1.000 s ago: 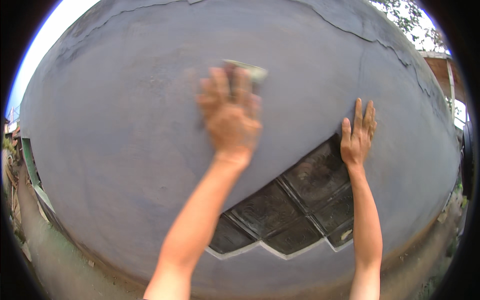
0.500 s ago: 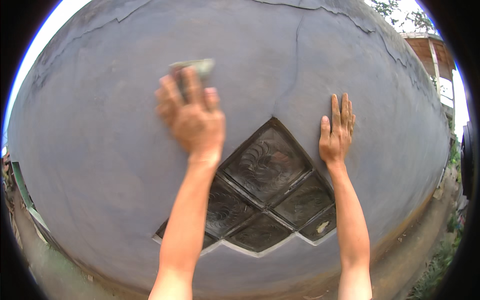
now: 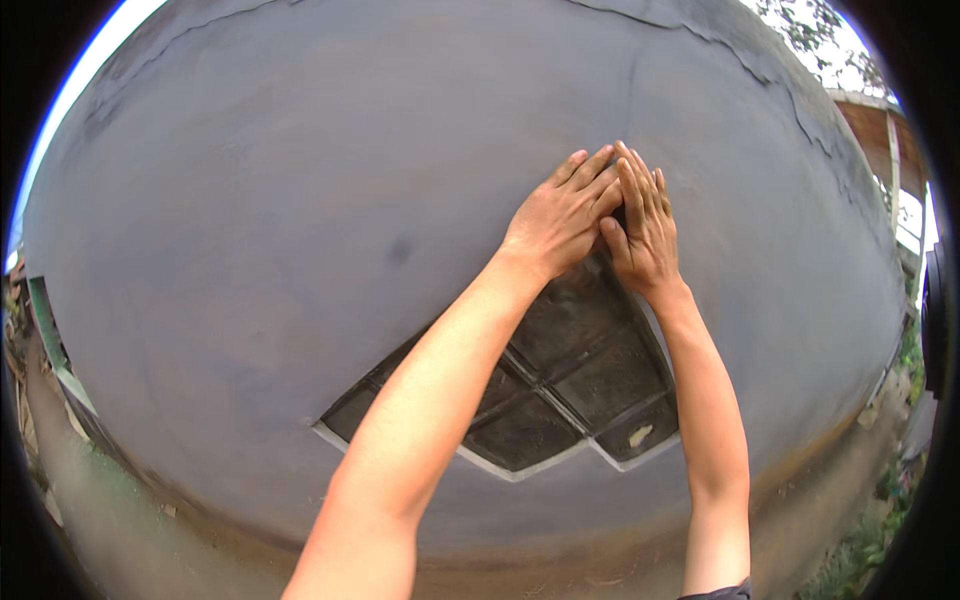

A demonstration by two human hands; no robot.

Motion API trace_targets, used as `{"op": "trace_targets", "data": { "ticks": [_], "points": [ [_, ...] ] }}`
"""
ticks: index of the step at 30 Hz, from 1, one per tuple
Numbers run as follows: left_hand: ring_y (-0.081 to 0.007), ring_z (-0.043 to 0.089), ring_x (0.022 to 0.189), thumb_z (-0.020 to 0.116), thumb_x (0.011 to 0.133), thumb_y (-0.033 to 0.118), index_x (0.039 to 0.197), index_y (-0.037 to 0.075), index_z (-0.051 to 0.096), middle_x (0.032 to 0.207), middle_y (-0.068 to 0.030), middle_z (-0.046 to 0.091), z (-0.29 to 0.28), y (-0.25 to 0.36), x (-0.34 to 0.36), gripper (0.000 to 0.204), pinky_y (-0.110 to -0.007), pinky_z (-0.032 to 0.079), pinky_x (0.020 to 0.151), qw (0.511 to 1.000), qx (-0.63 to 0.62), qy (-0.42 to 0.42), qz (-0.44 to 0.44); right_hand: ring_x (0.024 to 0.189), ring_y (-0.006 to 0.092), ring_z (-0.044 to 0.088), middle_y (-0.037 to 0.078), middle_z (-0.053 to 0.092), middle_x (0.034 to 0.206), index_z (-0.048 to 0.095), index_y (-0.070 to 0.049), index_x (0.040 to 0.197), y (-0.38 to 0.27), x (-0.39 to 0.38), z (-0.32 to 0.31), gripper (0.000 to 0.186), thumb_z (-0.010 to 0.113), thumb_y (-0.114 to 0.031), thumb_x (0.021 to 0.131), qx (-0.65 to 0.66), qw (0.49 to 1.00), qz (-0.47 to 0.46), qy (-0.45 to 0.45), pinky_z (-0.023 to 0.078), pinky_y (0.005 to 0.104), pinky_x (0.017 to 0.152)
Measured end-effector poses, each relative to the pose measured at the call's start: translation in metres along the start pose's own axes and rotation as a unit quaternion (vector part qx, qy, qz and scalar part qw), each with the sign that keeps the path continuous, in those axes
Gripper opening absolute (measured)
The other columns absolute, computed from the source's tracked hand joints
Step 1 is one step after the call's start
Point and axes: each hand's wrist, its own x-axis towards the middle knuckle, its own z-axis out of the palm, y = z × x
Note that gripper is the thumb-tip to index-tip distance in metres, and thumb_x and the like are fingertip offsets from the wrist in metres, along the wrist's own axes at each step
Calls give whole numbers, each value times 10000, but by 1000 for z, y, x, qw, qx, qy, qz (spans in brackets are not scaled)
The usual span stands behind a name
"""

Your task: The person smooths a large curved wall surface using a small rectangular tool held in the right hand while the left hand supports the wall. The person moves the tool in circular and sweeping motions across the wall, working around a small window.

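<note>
A grey plastered wall (image 3: pixel 250 250) curves across the view. My left hand (image 3: pixel 565 215) lies over it just above the peak of a dark patterned grille (image 3: pixel 590 330), fingers stretched up and to the right. The pale greenish pad it carried half a second ago is hidden now, seemingly beneath the palm. Close against it, my right hand (image 3: pixel 645 225) rests on the wall with its fingers straight and pointing up. The fingertips of both hands meet or overlap. My left forearm covers part of the grille.
Cracked, raised plaster edges (image 3: pixel 690 32) run along the wall's top. A pale stepped ledge (image 3: pixel 515 474) borders the grille below. At the right stands a wooden-roofed structure (image 3: pixel 880 130). Bare ground (image 3: pixel 230 560) runs along the wall's foot, with plants (image 3: pixel 870 540) at lower right.
My left hand has swept right and slightly down, from upper left to beside my right hand. The pad has gone out of sight. My right hand has shifted slightly left.
</note>
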Motion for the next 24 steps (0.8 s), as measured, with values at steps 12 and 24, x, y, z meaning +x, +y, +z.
{"op": "trace_targets", "data": {
  "ticks": [12, 24],
  "points": [
    [-356, 202, 1647, 442, 1009, 794, 1684, 375, 357, 1784, -66, 268, -81, -280, -239, 799, -623, 161, 1315, 946, 123, 112, -280, 1593, 413, 306, 168, 395, 1698, 500, -109, 1597, -99, 56, 91, 621, 480, -489, 1107, -169, 955, 201, 137, 195, 612, 1304],
    [-366, 157, 1656, 443, 1023, 767, 1681, 370, 369, 1796, -61, 232, -104, -359, -332, 772, -669, 139, 1301, 949, 96, 100, -282, 1610, 420, 260, 246, 359, 1699, 458, -179, 1637, -145, 98, 121, 640, 468, -543, 1111, -217, 923, 269, 171, 106, 656, 1294]
  ]
}}
